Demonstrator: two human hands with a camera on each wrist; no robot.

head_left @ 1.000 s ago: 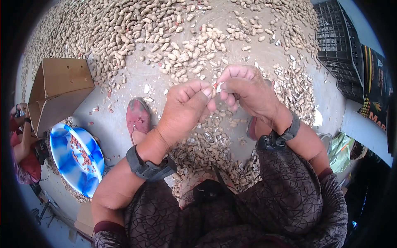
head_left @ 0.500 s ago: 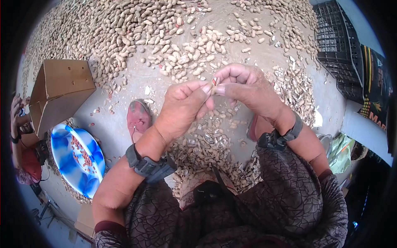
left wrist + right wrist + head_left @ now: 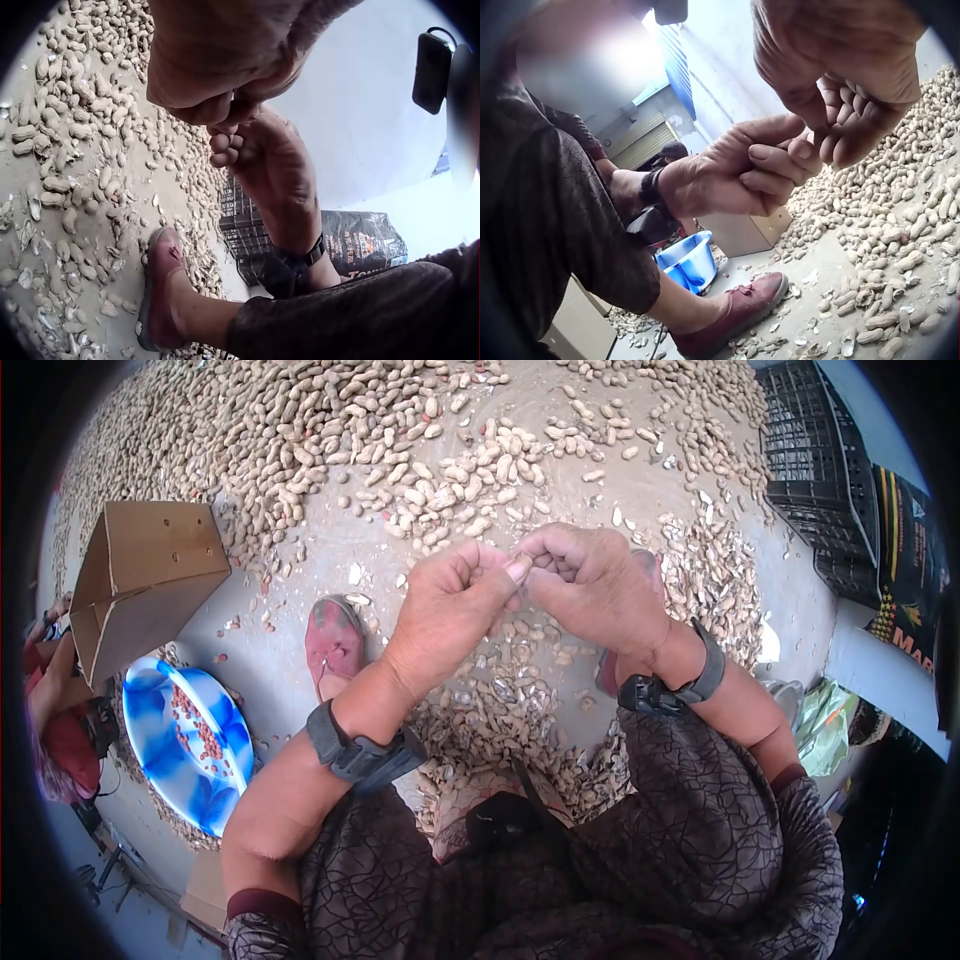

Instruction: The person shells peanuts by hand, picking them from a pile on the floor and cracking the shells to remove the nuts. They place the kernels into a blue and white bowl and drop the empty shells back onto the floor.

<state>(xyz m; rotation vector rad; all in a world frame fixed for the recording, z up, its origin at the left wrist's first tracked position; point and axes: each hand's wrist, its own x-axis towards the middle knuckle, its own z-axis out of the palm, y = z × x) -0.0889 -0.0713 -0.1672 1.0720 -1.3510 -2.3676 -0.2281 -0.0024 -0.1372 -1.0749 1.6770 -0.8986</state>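
Left hand (image 3: 450, 608) and right hand (image 3: 598, 585) look pinched on a hidden peanut, so I'd squeeze lightly near one end imo.

The left hand (image 3: 225, 52) looms close at the top, its curled fingers meeting those of the right hand (image 3: 274, 161); what lies between their tips is hidden. A dark strap (image 3: 316, 251) rings the right wrist. Beyond stand a black crate (image 3: 244, 229) and a printed bag (image 3: 367, 238) near a pale wall (image 3: 360, 135). Peanuts (image 3: 81, 130) and broken shells (image 3: 26, 234) litter the floor, beside a red shoe (image 3: 161, 292) below dark trousers (image 3: 337, 322).
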